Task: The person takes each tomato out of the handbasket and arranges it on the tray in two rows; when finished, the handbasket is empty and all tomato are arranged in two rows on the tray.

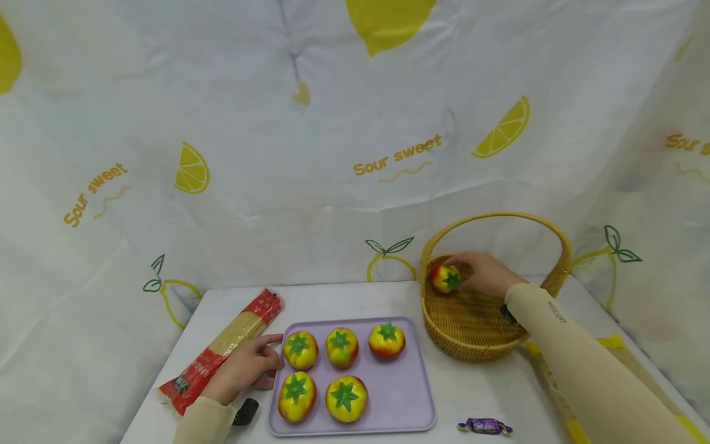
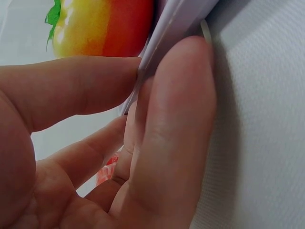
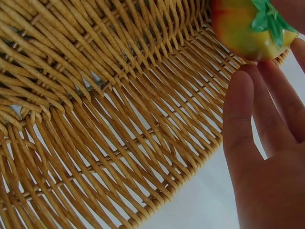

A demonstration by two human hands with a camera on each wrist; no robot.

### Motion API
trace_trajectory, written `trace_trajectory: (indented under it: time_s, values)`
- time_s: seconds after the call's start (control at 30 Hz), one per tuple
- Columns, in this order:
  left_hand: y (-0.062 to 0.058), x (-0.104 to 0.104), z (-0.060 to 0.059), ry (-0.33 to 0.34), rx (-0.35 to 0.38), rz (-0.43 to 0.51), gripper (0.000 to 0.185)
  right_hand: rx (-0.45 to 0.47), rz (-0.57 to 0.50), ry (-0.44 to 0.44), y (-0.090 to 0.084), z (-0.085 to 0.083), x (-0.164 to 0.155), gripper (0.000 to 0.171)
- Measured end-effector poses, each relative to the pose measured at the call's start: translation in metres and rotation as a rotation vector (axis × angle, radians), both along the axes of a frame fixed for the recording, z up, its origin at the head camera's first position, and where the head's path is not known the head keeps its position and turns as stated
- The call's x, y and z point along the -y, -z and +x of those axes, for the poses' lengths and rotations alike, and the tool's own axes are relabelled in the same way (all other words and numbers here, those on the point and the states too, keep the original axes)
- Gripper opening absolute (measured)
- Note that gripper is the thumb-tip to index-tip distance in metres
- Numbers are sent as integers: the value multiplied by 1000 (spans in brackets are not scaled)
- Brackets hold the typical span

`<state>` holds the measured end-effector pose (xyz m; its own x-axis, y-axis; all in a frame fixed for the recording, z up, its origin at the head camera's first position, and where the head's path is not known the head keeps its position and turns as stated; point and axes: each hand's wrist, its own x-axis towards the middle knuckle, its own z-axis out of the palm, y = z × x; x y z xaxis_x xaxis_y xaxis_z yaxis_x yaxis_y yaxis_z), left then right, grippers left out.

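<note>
Red-yellow toy tomato (image 1: 445, 278) pinched in right hand (image 1: 484, 273), inside woven wicker basket (image 1: 471, 320). Left hand (image 1: 244, 365), fingers relaxed, touching lilac plastic tray (image 1: 399, 394) edge, beside red spaghetti packet (image 1: 222, 351).

beige sleeves on both arms, small dark lettering on the right sleeve (image 1: 557, 311)

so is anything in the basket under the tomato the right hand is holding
Nothing visible. The right hand holds the tomato inside the wicker basket, under its handle, and the woven floor below it shows bare in both the head and right wrist views.
</note>
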<state>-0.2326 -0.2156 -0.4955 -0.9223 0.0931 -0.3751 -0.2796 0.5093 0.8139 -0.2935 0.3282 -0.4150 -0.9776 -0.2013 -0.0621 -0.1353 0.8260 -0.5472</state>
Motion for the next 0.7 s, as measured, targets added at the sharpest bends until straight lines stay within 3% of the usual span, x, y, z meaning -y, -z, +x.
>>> trace_trajectory:
  time_s: [0.23,0.7]
  values:
    - [2,1,-1,2,-3,2,61,15,4,-11,-3,-2,1,64]
    - [3,0,-1,-2,-18,17,62,62,45,-14,15,-10,0,71]
